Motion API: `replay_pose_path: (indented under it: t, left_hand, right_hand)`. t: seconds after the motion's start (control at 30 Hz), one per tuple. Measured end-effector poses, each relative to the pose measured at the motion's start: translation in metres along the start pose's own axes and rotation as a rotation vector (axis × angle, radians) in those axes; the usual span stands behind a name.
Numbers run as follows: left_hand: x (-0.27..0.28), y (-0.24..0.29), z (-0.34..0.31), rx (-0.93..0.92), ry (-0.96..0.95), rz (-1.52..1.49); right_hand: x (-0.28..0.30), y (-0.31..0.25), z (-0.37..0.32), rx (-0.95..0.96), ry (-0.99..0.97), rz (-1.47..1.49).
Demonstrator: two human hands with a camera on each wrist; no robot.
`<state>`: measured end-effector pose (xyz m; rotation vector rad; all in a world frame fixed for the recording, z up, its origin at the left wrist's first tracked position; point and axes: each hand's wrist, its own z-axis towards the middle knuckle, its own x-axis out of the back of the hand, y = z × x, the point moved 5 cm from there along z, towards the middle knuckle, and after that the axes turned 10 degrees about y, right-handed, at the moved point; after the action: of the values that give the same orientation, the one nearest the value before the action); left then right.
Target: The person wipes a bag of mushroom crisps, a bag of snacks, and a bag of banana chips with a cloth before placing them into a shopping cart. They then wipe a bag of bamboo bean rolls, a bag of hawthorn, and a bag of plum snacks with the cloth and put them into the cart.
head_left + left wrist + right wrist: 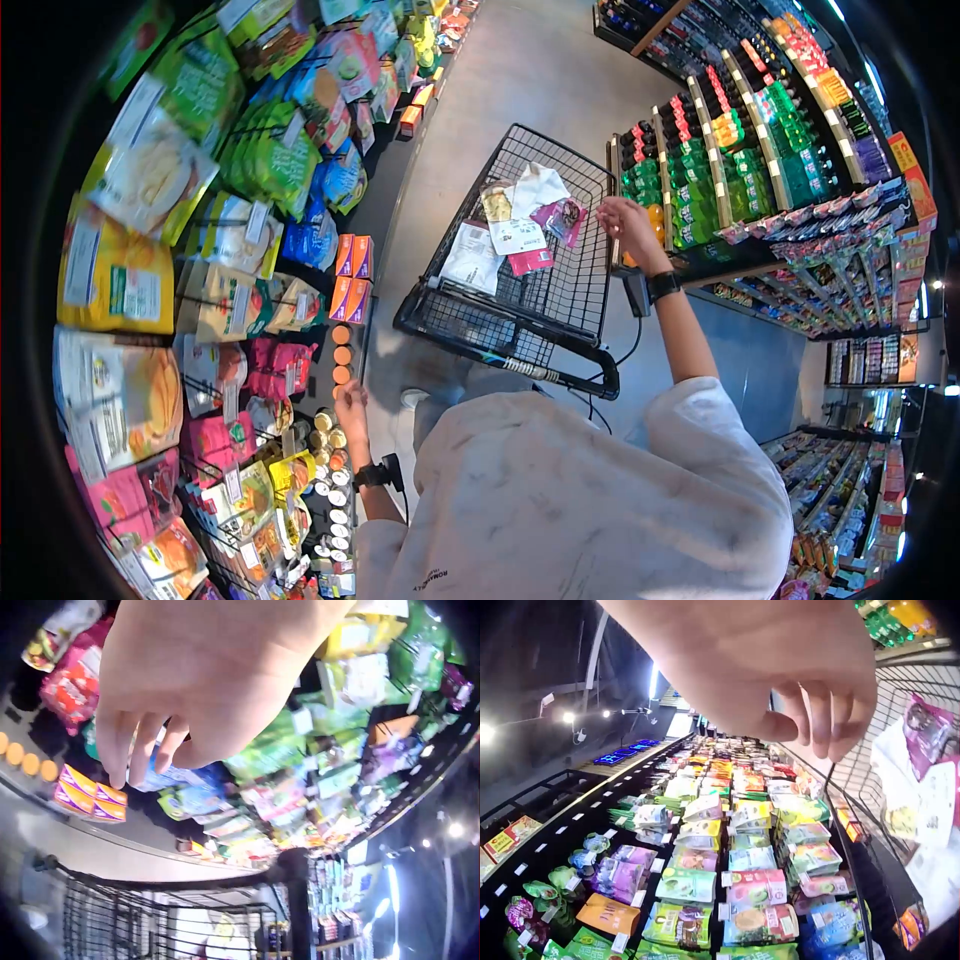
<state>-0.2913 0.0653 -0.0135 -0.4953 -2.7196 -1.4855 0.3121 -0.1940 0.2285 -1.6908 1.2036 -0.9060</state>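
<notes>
My left hand hangs over the lower shelf edge, nearest a row of orange-capped jars. In the left wrist view its fingers are loosely bent and hold nothing. My right hand hovers at the right rim of a black wire shopping cart, overlapping it in the head view. Its fingers hang loosely curled, with a gap behind the thumb. Inside the cart lie white packs, a white card-like item, a purple packet and a pink packet.
Shelves of hanging snack pouches line the left side. Orange and purple boxes stand on the ledge beyond the jars. Green drink bottles fill a rack to the right of the cart. Grey floor runs ahead between them.
</notes>
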Motion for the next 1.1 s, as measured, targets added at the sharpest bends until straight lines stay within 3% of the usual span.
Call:
replay_pose_path:
  t: [0.07, 0.1, 0.13, 0.17, 0.2, 0.27, 0.33, 0.4, 0.53, 0.6, 0.7, 0.77, 0.87, 0.93, 1.0, 1.07, 1.1]
  left_hand:
    - [-0.045, 0.076, -0.022, -0.265, -0.035, 0.109]
    - [-0.070, 0.104, -0.037, -0.264, -0.035, 0.129]
    - [-0.095, 0.134, -0.056, -0.387, 0.018, 0.229]
    - [-0.118, 0.163, -0.076, -0.511, 0.072, 0.329]
    - [-0.141, 0.184, -0.094, -0.476, -0.011, 0.313]
    - [-0.173, 0.198, -0.110, -0.592, -0.077, 0.462]
    - [-0.184, 0.199, -0.117, -0.552, -0.059, 0.518]
    - [-0.186, 0.203, -0.115, -0.449, -0.089, 0.534]
    - [-0.190, 0.206, -0.118, -0.483, -0.101, 0.580]
    - [-0.196, 0.209, -0.121, -0.492, -0.081, 0.593]
    - [-0.196, 0.207, -0.123, -0.496, -0.051, 0.615]
    - [-0.191, 0.210, -0.123, -0.510, -0.065, 0.674]
    - [-0.196, 0.223, -0.132, -0.509, -0.074, 0.764]
    - [-0.200, 0.240, -0.140, -0.678, 0.011, 0.750]
    - [-0.211, 0.260, -0.147, -0.786, 0.014, 0.690]
    - [-0.232, 0.263, -0.150, -0.727, -0.369, 0.487]
    - [-0.242, 0.246, -0.142, -0.533, -0.495, 0.344]
  right_hand:
    - [0.002, -0.009, 0.028, 0.038, -0.005, -0.154]
    - [0.003, 0.001, 0.051, 0.071, -0.001, -0.179]
    - [0.005, 0.024, 0.072, 0.054, -0.004, -0.171]
    - [0.005, 0.052, 0.097, 0.085, -0.032, -0.259]
    - [0.004, 0.082, 0.122, 0.117, -0.062, -0.346]
    - [0.005, 0.171, 0.141, -0.071, -0.222, -0.189]
    - [0.003, 0.243, 0.150, -0.039, -0.476, -0.531]
    - [-0.011, 0.262, 0.125, -0.445, -0.093, -0.514]
    - [-0.027, 0.320, 0.132, -0.540, -0.082, -0.324]
    - [-0.027, 0.334, 0.130, -0.719, 0.103, -0.049]
    - [-0.028, 0.333, 0.130, -0.687, 0.066, 0.052]
    - [-0.030, 0.309, 0.122, -0.595, 0.060, 0.084]
    - [-0.010, 0.262, 0.101, -0.620, 0.036, 0.215]
    - [0.004, 0.226, 0.080, -0.666, 0.050, 0.366]
    - [0.018, 0.187, 0.055, -0.585, -0.020, 0.346]
    - [0.030, 0.144, 0.031, -0.361, 0.090, 0.269]
    - [0.028, 0.116, 0.021, -0.220, 0.063, 0.099]
